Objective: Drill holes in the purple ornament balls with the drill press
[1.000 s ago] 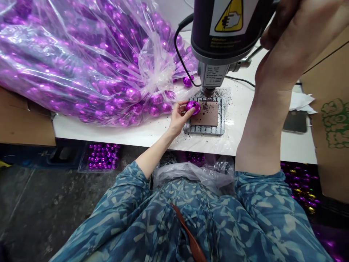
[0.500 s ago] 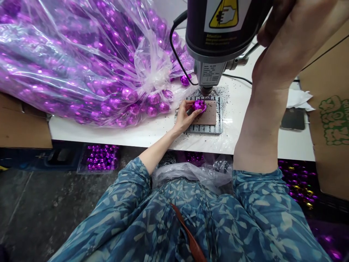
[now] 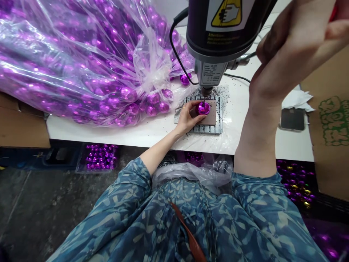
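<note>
One head-worn view, facing forward and down, hands close, white tabletop below

Since a second ago the left hand has slid the purple ball rightward over the board, under the drill. I see the right hand lower, the lever tipped down with it.

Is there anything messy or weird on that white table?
Yes, a mess: small dark crumbs are scattered around the grey slotted metal plate, near the shiny purple faceted ball in the person's left hand. They look spilled because they stand out against the smooth white tabletop.
</note>
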`<action>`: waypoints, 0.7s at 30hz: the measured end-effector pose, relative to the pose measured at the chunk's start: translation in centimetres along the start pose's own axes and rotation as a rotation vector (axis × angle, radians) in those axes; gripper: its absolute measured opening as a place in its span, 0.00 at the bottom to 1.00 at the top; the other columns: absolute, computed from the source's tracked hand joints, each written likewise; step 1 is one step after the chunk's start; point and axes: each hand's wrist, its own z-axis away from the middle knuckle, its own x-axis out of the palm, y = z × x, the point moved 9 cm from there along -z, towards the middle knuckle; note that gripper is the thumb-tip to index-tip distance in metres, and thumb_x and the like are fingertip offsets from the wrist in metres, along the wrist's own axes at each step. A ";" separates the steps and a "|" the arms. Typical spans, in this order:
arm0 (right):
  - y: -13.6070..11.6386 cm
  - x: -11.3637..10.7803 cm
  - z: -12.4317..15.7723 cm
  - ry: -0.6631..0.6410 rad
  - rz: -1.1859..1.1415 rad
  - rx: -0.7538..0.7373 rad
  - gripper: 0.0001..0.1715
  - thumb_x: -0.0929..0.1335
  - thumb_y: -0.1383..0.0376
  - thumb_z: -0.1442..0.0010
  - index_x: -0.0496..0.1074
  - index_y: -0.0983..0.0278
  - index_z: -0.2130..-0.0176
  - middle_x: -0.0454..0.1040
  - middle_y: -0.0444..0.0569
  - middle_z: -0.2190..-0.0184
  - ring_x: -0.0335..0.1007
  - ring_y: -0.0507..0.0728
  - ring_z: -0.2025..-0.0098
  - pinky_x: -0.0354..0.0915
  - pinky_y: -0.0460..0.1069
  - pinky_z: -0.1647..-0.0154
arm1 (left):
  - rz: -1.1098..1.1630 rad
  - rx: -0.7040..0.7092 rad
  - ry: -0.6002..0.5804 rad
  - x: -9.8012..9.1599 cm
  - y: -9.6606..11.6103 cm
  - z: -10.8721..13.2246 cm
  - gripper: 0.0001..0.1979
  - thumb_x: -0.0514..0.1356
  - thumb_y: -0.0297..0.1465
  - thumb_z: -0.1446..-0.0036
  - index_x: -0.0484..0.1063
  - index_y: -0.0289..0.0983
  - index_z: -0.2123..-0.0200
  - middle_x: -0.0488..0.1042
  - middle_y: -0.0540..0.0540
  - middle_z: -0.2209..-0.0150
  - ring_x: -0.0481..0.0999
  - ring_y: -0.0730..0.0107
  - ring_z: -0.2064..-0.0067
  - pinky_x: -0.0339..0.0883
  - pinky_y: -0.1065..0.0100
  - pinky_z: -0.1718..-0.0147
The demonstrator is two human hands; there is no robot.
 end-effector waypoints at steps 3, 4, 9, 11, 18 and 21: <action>-0.1 -0.4 2.3 -0.006 -0.091 -0.034 0.44 0.58 0.49 0.33 0.60 0.76 0.32 0.73 0.44 0.48 0.50 0.23 0.71 0.46 0.32 0.62 | -0.016 0.004 0.003 0.0 -0.1 0.0 0.28 0.77 0.40 0.40 0.74 0.44 0.40 0.79 0.41 0.39 0.78 0.52 0.34 0.71 0.47 0.30; -0.4 -0.5 3.0 -0.021 -0.126 -0.092 0.41 0.59 0.48 0.34 0.64 0.76 0.36 0.73 0.43 0.47 0.49 0.23 0.70 0.44 0.32 0.63 | -0.018 0.007 0.003 0.0 -0.1 0.0 0.28 0.77 0.40 0.40 0.74 0.44 0.40 0.79 0.41 0.40 0.78 0.52 0.34 0.71 0.47 0.30; 1.0 -1.3 4.9 0.021 -0.262 -0.189 0.42 0.62 0.40 0.37 0.72 0.75 0.47 0.74 0.39 0.47 0.65 0.23 0.63 0.54 0.29 0.58 | -0.010 0.008 0.010 0.0 -0.2 0.0 0.27 0.77 0.42 0.40 0.75 0.45 0.41 0.79 0.42 0.40 0.78 0.51 0.35 0.71 0.45 0.30; 2.0 -1.2 4.9 0.025 -0.265 -0.179 0.48 0.62 0.36 0.39 0.72 0.77 0.47 0.75 0.39 0.48 0.63 0.23 0.66 0.55 0.30 0.58 | -0.009 0.010 0.012 0.0 -0.3 0.0 0.27 0.77 0.42 0.40 0.75 0.45 0.42 0.79 0.42 0.40 0.78 0.51 0.35 0.70 0.45 0.30; 4.0 -1.0 5.4 0.079 -0.245 -0.196 0.57 0.59 0.27 0.45 0.69 0.80 0.57 0.76 0.44 0.60 0.48 0.27 0.76 0.48 0.39 0.66 | -0.017 0.003 0.020 -0.1 -0.3 0.1 0.27 0.77 0.43 0.40 0.75 0.45 0.42 0.79 0.42 0.39 0.78 0.52 0.34 0.70 0.47 0.30; 4.4 -1.0 5.6 0.075 -0.223 -0.196 0.52 0.57 0.32 0.42 0.67 0.80 0.57 0.76 0.44 0.61 0.48 0.28 0.76 0.51 0.39 0.66 | -0.010 0.013 0.017 -0.2 -0.3 0.2 0.27 0.77 0.44 0.40 0.75 0.45 0.41 0.79 0.42 0.39 0.78 0.52 0.34 0.70 0.47 0.30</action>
